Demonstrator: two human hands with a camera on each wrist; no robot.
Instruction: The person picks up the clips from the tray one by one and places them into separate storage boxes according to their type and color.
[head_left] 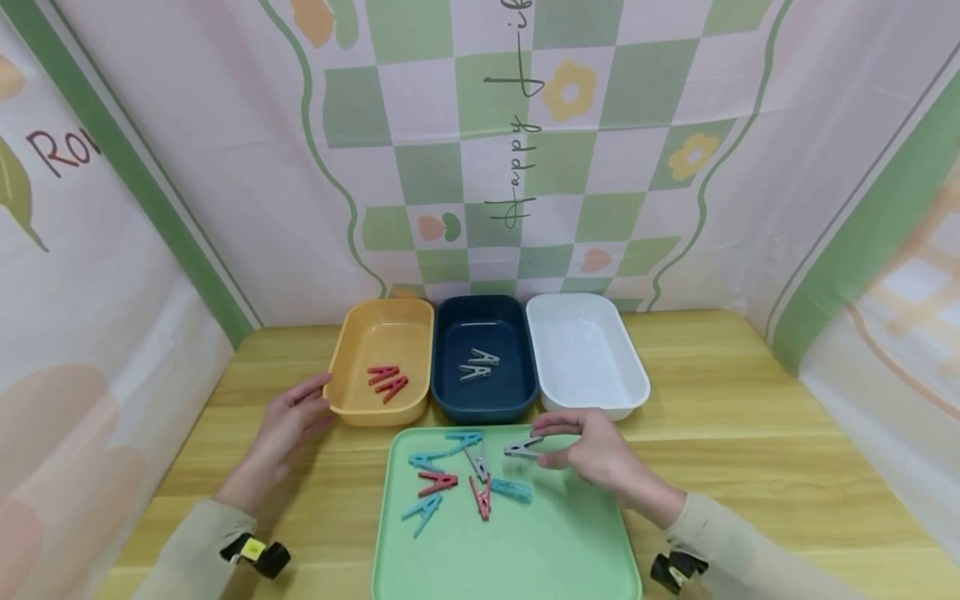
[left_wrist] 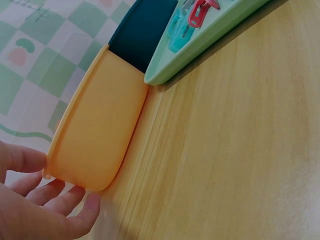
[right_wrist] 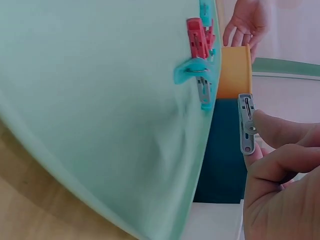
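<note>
Wood-grain tabletop (head_left: 757, 433): yellow bin (head_left: 381, 333), navy bin (head_left: 487, 329), white bin (head_left: 588, 358) in row toward back; green tray (head_left: 517, 558) nearer.

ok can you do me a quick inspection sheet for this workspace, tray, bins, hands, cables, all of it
Surface: wood-grain table, bearing a green tray and three bins in a row behind it.
Job's things: on the tray, four blue clothespins, two red clothespins and a grey clothespin; two red in the yellow bin, two grey in the dark blue bin; white bin, nothing seen inside.
Clutter: nothing seen.
Left hand: touches the yellow bin's rim.
Right hand: pinches another grey clothespin.
Cables: nothing seen.
Surroundings: patterned cloth behind and at both sides.
</note>
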